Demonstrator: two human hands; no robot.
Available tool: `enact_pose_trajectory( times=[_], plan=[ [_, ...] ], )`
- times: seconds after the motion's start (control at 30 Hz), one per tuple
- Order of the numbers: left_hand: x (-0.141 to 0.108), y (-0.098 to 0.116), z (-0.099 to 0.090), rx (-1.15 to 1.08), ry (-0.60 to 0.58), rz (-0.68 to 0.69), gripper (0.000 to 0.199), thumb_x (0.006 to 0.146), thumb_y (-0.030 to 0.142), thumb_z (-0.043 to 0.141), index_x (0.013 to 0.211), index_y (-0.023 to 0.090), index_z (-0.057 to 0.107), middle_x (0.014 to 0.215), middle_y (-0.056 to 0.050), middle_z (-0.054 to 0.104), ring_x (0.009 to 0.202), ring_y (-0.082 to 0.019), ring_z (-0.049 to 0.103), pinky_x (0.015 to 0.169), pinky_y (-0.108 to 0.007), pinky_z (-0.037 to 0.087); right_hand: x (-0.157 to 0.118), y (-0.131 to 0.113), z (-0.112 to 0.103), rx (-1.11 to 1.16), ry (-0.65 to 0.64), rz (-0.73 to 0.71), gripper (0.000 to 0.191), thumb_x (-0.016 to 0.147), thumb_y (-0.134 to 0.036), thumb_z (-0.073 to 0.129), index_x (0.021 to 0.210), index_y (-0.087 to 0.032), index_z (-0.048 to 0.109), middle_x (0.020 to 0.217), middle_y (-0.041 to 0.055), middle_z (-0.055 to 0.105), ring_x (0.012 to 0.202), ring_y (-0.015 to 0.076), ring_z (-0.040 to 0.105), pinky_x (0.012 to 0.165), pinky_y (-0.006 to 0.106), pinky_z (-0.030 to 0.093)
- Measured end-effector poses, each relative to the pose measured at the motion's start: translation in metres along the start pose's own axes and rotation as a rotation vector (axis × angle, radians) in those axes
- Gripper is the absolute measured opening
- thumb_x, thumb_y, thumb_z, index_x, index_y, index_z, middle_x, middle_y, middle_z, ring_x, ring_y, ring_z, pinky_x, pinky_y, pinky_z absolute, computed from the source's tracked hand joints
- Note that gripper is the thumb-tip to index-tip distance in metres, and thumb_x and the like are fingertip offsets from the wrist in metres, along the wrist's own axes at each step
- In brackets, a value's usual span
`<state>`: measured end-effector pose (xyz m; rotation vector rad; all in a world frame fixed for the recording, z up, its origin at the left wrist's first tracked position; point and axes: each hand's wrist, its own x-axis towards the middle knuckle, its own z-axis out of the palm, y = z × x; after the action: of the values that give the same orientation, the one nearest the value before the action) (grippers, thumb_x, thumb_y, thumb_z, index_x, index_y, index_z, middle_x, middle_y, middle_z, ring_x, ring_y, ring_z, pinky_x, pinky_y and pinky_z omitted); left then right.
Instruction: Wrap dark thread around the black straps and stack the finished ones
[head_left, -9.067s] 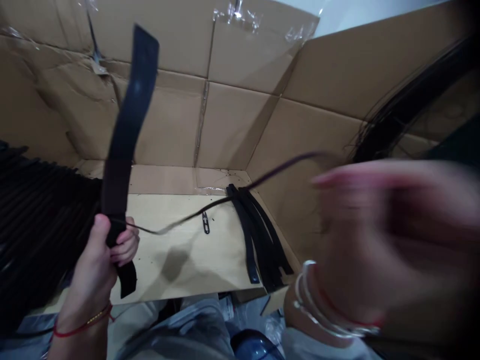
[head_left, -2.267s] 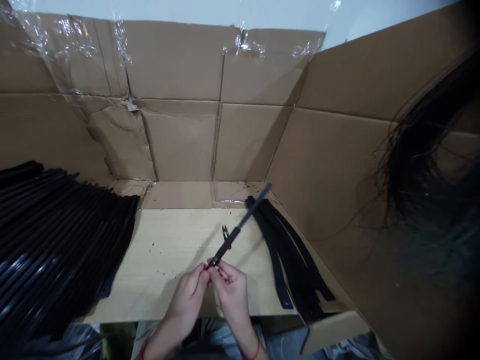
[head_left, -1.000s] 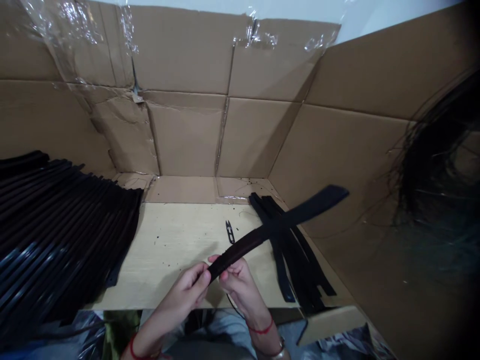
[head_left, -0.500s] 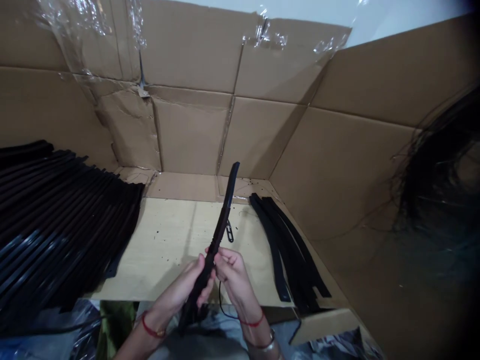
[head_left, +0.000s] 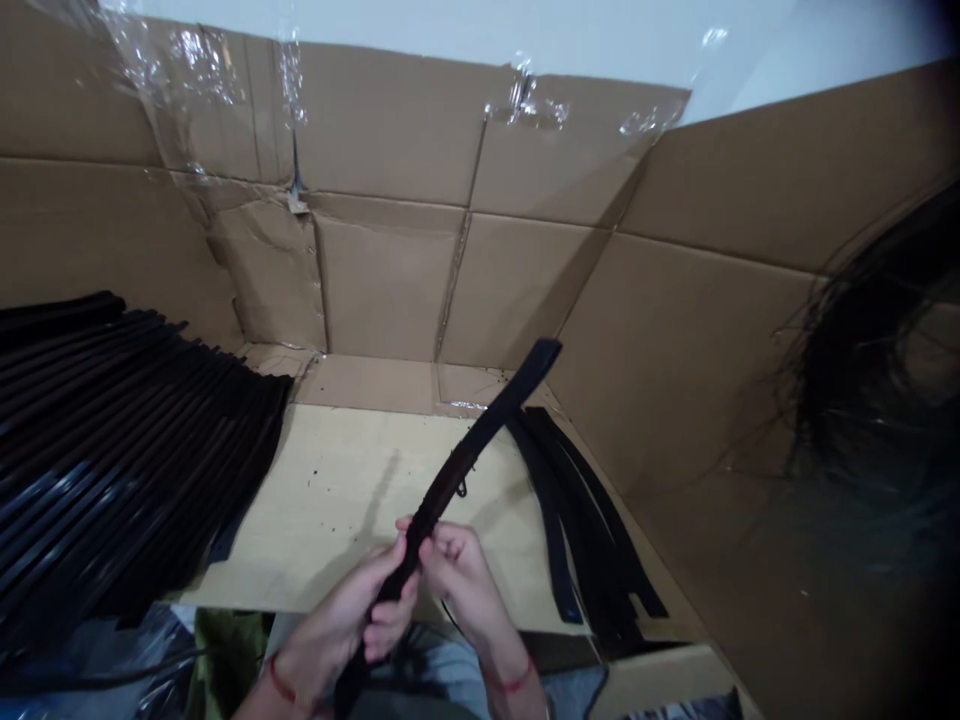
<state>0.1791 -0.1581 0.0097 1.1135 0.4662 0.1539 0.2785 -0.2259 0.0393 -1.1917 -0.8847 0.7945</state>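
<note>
Lower end of the black strap (head_left: 469, 455) cut off by the bottom edge

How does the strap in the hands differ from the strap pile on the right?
The held black strap is single and raised off the board in the left hand and right hand; the strap pile is several overlapping straps lying on the board. Both are long, narrow and black.

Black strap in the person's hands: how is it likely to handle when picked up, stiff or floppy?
The black strap is probably stiff but bendable: gripped by the left hand and right hand, its free end stands out, barely drooping. The loose straps nearby lie in gentle curves, so it likely flexes without flopping.
</note>
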Motion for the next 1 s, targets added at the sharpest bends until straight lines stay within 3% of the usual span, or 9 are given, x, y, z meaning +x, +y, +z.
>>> enact_pose_trajectory(
  times=[0.17,0.2,0.27,0.33,0.47,0.63,0.8,0.9,1.0],
  plan=[
    [-0.005,0.006,-0.002,0.026,0.2,0.219,0.047,0.077,0.065,0.058,0.081,0.019,0.051,0.059,0.005,0.05,0.049,-0.006,0.041,0.047,-0.017,0.03,0.002,0.002,0.002,0.01,0.182,-0.065,0.045,0.07,-0.053,0.075,0.083,-0.01,0.07,0.059,0.0039,0.063,0.053,0.0138,0.055,0.05,0.022,0.044],
    [-0.006,0.006,-0.002,0.033,0.187,0.225,0.047,0.075,0.064,0.06,0.081,0.019,0.051,0.059,0.005,0.049,0.048,-0.006,0.039,0.046,-0.017,0.028,0.0,0.002,0.002,0.017,0.161,-0.062,0.044,0.071,-0.053,0.075,0.082,-0.01,0.07,0.06,0.0042,0.063,0.054,0.0143,0.056,0.051,0.023,0.045],
    [-0.008,0.007,-0.004,0.015,0.024,0.131,0.055,0.074,0.073,0.052,0.076,0.018,0.05,0.049,0.009,0.036,0.039,-0.005,0.025,0.04,-0.019,0.02,-0.002,0.001,0.001,0.015,0.054,-0.029,0.043,0.07,-0.052,0.076,0.072,-0.01,0.069,0.058,0.0049,0.063,0.052,0.0153,0.058,0.049,0.023,0.045],
    [-0.008,0.008,-0.004,-0.007,-0.103,0.056,0.061,0.075,0.078,0.043,0.073,0.018,0.049,0.046,0.009,0.031,0.036,-0.004,0.022,0.037,-0.019,0.018,-0.004,0.001,0.0,-0.009,0.023,-0.009,0.043,0.072,-0.052,0.074,0.063,-0.012,0.063,0.05,0.0024,0.058,0.044,0.0139,0.055,0.042,0.021,0.04],
    [-0.006,0.011,-0.002,-0.022,0.024,0.169,0.047,0.084,0.063,0.049,0.086,0.016,0.052,0.056,0.004,0.049,0.045,-0.006,0.043,0.046,-0.017,0.031,-0.005,0.003,0.003,-0.038,0.15,-0.027,0.044,0.081,-0.055,0.064,0.067,-0.014,0.058,0.044,-0.0023,0.051,0.035,0.0106,0.048,0.036,0.02,0.033],
    [-0.001,0.009,-0.01,-0.253,-0.34,-0.075,0.055,0.076,0.073,0.043,0.067,0.019,0.047,0.041,0.008,0.029,0.033,-0.006,0.026,0.036,-0.02,0.021,-0.008,-0.004,0.004,-0.085,0.068,0.039,0.053,0.071,-0.063,0.069,0.058,-0.013,0.054,0.047,0.0034,0.056,0.044,0.0124,0.053,0.041,0.019,0.032],
    [0.001,0.016,-0.018,-0.264,-0.35,-0.103,0.05,0.075,0.064,0.053,0.071,0.014,0.054,0.047,0.004,0.039,0.041,-0.008,0.039,0.043,-0.021,0.027,-0.013,-0.015,0.003,-0.117,0.072,0.058,0.05,0.073,-0.059,0.068,0.06,-0.013,0.056,0.047,0.0001,0.052,0.042,0.01,0.047,0.041,0.019,0.03],
    [0.002,0.018,-0.013,-0.29,-0.352,-0.15,0.049,0.073,0.064,0.055,0.066,0.016,0.049,0.046,0.009,0.026,0.038,-0.003,0.022,0.041,-0.02,0.014,-0.012,-0.017,0.003,-0.124,0.051,0.076,0.045,0.076,-0.055,0.067,0.064,-0.012,0.062,0.05,0.0012,0.055,0.044,0.0102,0.048,0.042,0.019,0.031],
    [0.001,0.01,-0.006,-0.312,-0.3,-0.137,0.056,0.071,0.072,0.049,0.06,0.019,0.041,0.044,0.011,0.016,0.036,-0.001,0.011,0.04,-0.02,0.004,-0.009,-0.015,0.004,-0.142,0.079,0.083,0.046,0.075,-0.054,0.068,0.059,-0.013,0.056,0.049,0.0007,0.053,0.042,0.0101,0.049,0.04,0.019,0.031]
  ],
)
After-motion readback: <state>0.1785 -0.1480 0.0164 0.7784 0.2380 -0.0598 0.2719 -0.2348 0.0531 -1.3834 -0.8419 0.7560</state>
